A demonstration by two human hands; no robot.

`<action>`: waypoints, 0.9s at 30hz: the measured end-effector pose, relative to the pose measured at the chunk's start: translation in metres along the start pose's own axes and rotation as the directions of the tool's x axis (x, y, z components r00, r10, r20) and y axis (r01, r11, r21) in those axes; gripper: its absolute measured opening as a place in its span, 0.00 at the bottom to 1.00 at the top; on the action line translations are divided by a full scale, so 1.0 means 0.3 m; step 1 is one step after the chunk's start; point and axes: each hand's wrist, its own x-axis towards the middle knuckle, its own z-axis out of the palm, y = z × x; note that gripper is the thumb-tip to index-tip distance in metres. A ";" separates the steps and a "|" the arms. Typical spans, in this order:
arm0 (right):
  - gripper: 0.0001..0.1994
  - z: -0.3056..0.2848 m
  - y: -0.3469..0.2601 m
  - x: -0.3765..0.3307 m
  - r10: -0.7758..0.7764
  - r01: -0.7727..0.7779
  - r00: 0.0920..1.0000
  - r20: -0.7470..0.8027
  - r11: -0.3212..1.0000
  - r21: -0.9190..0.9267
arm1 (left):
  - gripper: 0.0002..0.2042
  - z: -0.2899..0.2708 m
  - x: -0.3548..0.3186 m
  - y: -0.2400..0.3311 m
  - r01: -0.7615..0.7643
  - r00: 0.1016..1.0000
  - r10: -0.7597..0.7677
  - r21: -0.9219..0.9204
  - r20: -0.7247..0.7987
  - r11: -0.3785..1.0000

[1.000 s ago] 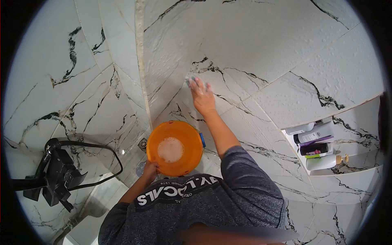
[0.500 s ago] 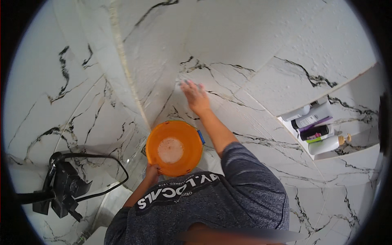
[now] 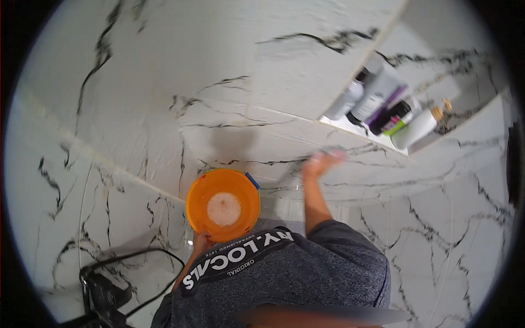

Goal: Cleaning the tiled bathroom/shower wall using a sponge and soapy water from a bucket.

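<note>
Two hands share the work: the left hand (image 3: 201, 242) grips the orange bucket (image 3: 222, 204) from below, keeping its foamy water close, while the right hand (image 3: 320, 162), blurred, presses against the marble wall (image 3: 229, 104); whether it clutches a cloth I cannot tell.

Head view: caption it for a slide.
Left hand holds orange bucket; right hand presses on marble wall.

niche shelf (image 3: 350, 124) | white marble-look tile | carries: bottles (image 3: 383, 101), upright, crowded together
</note>
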 end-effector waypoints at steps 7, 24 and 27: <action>0.21 0.069 -0.140 -0.064 -0.650 0.704 0.704 0.287 0.691 -0.164 | 0.26 0.019 0.030 -0.001 0.038 0.999 -0.038 -0.047 0.004 0.998; 0.30 -0.103 0.114 0.094 -0.048 0.046 0.998 -0.035 0.997 -0.055 | 0.14 -0.249 0.362 -0.047 0.161 0.978 -0.107 0.319 -0.179 0.934; 0.27 -0.186 0.302 0.278 0.457 -0.445 0.835 -0.308 0.888 0.113 | 0.14 -0.196 0.323 -0.016 0.196 0.976 -0.165 0.236 -0.145 0.952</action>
